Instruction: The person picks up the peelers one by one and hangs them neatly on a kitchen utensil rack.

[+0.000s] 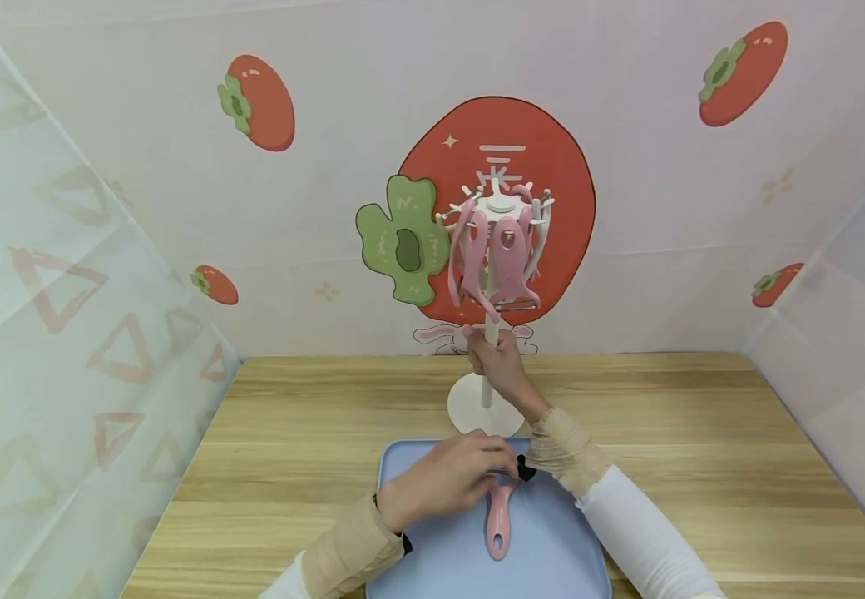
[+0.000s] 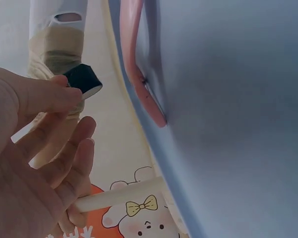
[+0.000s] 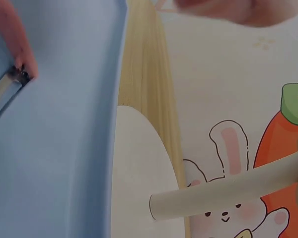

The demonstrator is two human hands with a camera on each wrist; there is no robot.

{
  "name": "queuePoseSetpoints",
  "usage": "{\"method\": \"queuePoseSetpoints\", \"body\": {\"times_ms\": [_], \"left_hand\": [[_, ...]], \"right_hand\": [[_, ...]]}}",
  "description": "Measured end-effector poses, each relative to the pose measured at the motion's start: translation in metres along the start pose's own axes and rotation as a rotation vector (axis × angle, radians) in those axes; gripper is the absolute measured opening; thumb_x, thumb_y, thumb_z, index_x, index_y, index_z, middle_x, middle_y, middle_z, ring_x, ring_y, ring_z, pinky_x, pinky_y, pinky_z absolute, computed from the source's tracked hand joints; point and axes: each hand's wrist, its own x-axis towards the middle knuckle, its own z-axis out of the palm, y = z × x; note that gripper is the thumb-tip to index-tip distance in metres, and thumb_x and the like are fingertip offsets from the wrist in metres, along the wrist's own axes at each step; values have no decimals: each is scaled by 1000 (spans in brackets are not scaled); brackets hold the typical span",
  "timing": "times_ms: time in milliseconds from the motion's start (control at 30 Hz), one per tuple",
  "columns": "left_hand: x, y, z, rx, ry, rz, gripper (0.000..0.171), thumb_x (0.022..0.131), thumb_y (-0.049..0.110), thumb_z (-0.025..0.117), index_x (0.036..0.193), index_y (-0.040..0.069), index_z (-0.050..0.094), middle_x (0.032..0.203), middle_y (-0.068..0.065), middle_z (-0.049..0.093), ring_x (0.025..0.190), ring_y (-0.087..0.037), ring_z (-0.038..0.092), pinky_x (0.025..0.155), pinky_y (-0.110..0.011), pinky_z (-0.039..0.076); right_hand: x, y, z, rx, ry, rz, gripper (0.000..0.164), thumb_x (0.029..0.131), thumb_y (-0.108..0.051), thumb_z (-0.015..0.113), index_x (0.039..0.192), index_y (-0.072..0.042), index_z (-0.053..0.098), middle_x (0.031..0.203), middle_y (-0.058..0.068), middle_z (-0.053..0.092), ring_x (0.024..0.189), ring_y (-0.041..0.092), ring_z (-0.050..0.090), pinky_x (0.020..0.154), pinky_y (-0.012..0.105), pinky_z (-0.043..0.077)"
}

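My right hand [image 1: 500, 362] grips the white pole [image 1: 486, 395] of an upright stand. Pink peelers [image 1: 511, 254] hang from the hooks of its top ring [image 1: 501, 205]. A pink peeler [image 1: 498, 524] lies on the blue tray [image 1: 432, 574], its handle toward me; its blade end shows in the right wrist view beside a metal strip [image 3: 2, 94]. Over that blade end hovers my left hand [image 1: 455, 472]. In the left wrist view its fingers [image 2: 79, 161] are loosely bent and apart, with nothing seen held. A black piece [image 2: 83, 79] at the right wrist appears behind the thumb.
The stand's round white base [image 1: 470, 403] rests on the wooden table [image 1: 290, 466] just behind the tray's far edge. A pale curtain [image 1: 328, 191] printed with fruit rises behind the table, and sheer panels [image 1: 51, 316] flank it.
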Motion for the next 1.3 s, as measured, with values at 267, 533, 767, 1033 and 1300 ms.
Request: {"method": "queuePoseSetpoints", "body": {"times_ms": [267, 533, 767, 1033, 1300], "left_hand": [[-1, 1, 6, -6, -21, -10, 16, 90, 10, 76, 98, 24, 77, 105, 15, 65, 101, -3, 61, 89, -16, 49], [-3, -2, 15, 22, -47, -34, 17, 92, 18, 76, 108, 23, 80, 111, 13, 68, 109, -6, 63, 94, -22, 52], [-3, -5, 21, 20, -110, -23, 22, 95, 11, 70, 111, 21, 82, 115, 13, 72, 109, -8, 63, 98, -24, 50], [-2, -6, 27, 22, -145, -12, 28, 97, 6, 65, 116, 22, 80, 119, 11, 70, 113, -8, 63, 102, -24, 48], [-2, -2, 29, 18, -198, -49, 29, 97, 7, 66, 113, 25, 81, 121, 7, 66, 113, -8, 61, 99, -22, 49]], "right_hand": [[0, 0, 1, 4, 0, -6, 51, 106, -2, 41, 56, -4, 38, 45, -5, 30, 38, 11, 23, 37, 29, 17], [0, 0, 1, 1, 2, 3, 53, 107, -11, 47, 55, -3, 38, 46, -4, 30, 38, 10, 25, 37, 27, 18], [0, 1, 0, -2, 8, 13, 56, 108, -23, 51, 56, -4, 38, 48, -7, 33, 40, 10, 26, 38, 26, 19], [0, 0, 0, 0, 17, 15, 54, 108, -17, 49, 56, -3, 39, 48, -6, 33, 41, 9, 27, 39, 25, 20], [0, 0, 1, -6, 27, 17, 54, 107, -13, 49, 55, -5, 38, 47, -5, 32, 40, 9, 27, 39, 24, 20]]}}
